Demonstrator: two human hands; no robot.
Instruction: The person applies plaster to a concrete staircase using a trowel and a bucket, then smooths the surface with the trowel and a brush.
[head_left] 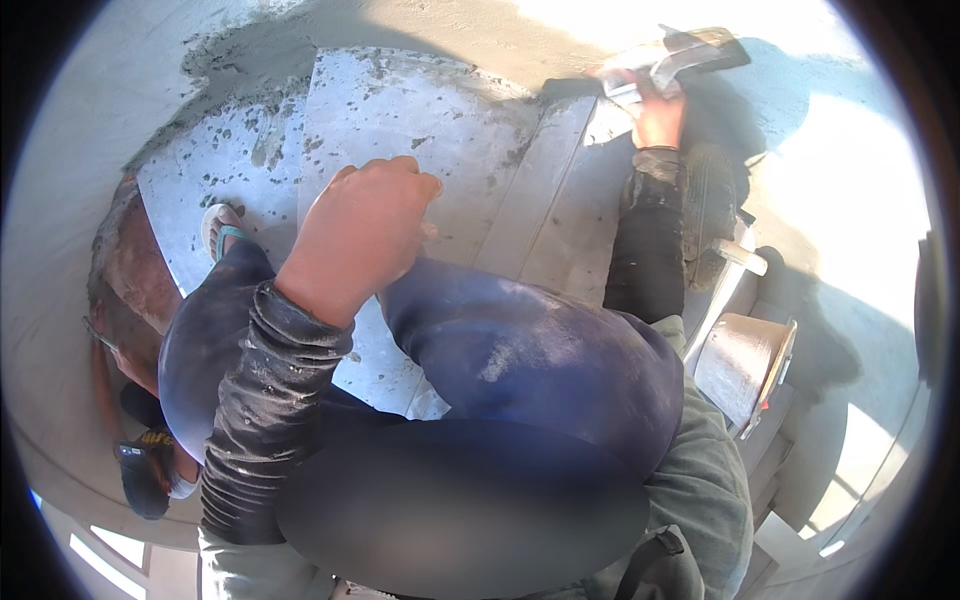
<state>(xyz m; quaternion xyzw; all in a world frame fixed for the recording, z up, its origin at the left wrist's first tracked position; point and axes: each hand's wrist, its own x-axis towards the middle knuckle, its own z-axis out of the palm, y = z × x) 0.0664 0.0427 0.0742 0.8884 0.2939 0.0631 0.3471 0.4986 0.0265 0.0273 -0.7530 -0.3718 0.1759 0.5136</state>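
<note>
My right hand [658,112], its arm stretched out ahead, is wrapped round the handle of a plastering trowel [700,52]. The trowel is smeared by motion. Its blade lies over wet grey mortar [480,30] at the far side. Curled into a loose fist, my left hand [365,230] hangs above my knee. Nothing sticks out of it, though its palm is hidden. Beneath it spread pale boards [390,130] spattered with mortar. My left foot [225,228], in a sandal, stands on them.
A metal pot [738,368] lies tilted at my right, beside a pale T-shaped tool [740,257]. A dark ribbed object [710,205] is near my right forearm. At the left are a reddish-brown patch [140,255] and a dark shoe [145,480]. Strong sunlight whitens the right side.
</note>
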